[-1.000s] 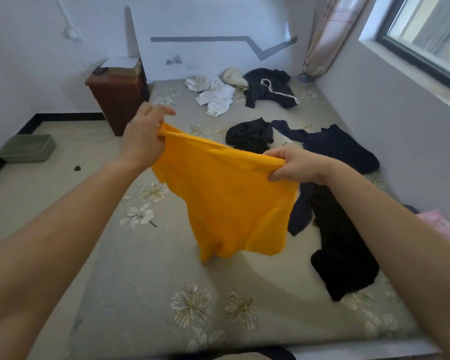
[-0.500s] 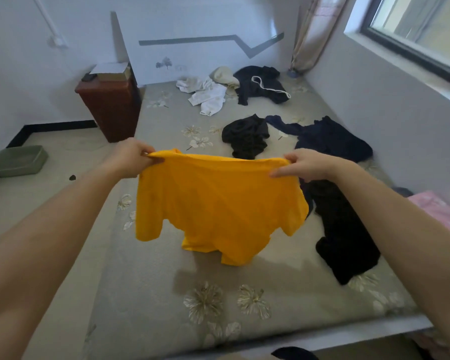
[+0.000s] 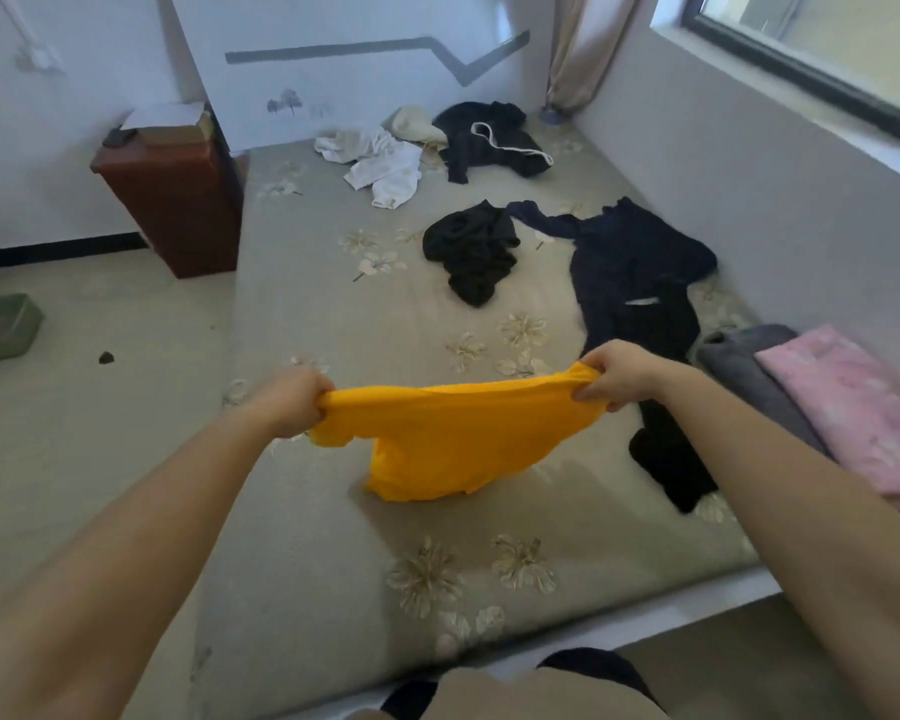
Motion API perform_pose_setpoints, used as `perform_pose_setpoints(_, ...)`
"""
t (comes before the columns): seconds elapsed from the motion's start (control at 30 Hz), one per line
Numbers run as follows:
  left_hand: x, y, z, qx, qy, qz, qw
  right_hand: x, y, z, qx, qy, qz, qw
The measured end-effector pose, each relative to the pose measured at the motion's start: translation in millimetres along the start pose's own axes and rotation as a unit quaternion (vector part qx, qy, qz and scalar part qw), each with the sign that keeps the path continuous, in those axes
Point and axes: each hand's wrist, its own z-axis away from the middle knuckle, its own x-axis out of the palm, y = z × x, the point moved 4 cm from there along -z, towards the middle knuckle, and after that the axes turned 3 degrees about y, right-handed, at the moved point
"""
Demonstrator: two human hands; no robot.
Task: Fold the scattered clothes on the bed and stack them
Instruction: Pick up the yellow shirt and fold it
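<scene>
Head view: the left grip (image 3: 294, 402) is clenched on one top corner of the yellow T-shirt (image 3: 458, 439), and the right grip (image 3: 617, 374) is clenched on the other. The shirt's top edge is stretched taut between them.

Change noted: against one second ago, both grips have dropped and moved apart. The shirt, then hanging in the air, now has its lower part resting on the bed (image 3: 307, 314), in the middle of the near half.

Assessment: the shirt is being laid flat for folding. No fold has been made yet and no stack is visible.

Still unfolded:
- black garment (image 3: 471, 252) at the bed's centre
- navy garment (image 3: 630, 262) toward the right edge
- white garment (image 3: 385, 166) near the far edge
- black drawstring garment (image 3: 494, 140) near the far edge

Pink bedding (image 3: 853, 407) lies at the right edge. The task is judged to be at an early stage.
</scene>
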Motion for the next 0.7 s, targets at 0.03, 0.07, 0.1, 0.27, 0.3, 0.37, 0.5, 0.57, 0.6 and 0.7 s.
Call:
perform_pose_setpoints(0.03, 23, 1, 3, -0.006, -0.022, 0.002, 1.0, 19, 10, -2, 0.015, -0.008, 0.003, 1.0)
perform_pose_setpoints(0.07, 45, 3, 6, -0.012, -0.051, 0.013, 0.999, 38, 19, -2, 0.025, -0.018, 0.013, 0.999)
perform_pose_setpoints(0.1, 68, 6, 9, -0.021, -0.085, 0.035, 0.996, 57, 26, -1, 0.033, -0.03, 0.03, 0.999)
perform_pose_setpoints(0.27, 147, 10, 17, -0.106, -0.195, 0.134, 0.966, 123, 54, -1, 0.063, -0.057, 0.12, 0.989)
perform_pose_setpoints(0.3, 153, 9, 16, -0.116, -0.201, 0.144, 0.962, 127, 59, -4, 0.072, -0.06, 0.12, 0.988)
perform_pose_setpoints(0.37, 155, 5, 7, -0.123, -0.213, 0.169, 0.955, 126, 61, -11, 0.087, -0.062, 0.114, 0.988)
perform_pose_setpoints(0.5, 141, -3, -27, -0.194, -0.148, 0.38, 0.892, 107, 50, -45, 0.097, -0.006, -0.027, 0.995)
perform_pose_setpoints(0.57, 120, -8, -48, -0.248, -0.06, 0.504, 0.826, 84, 39, -67, 0.093, 0.053, -0.131, 0.986)
perform_pose_setpoints(0.6, 105, -11, -60, -0.246, -0.015, 0.516, 0.821, 68, 32, -79, 0.076, 0.092, -0.141, 0.983)
perform_pose_setpoints(0.7, 35, -16, -91, -0.191, 0.103, 0.431, 0.876, 7, -9, -100, 0.005, 0.169, -0.127, 0.977)
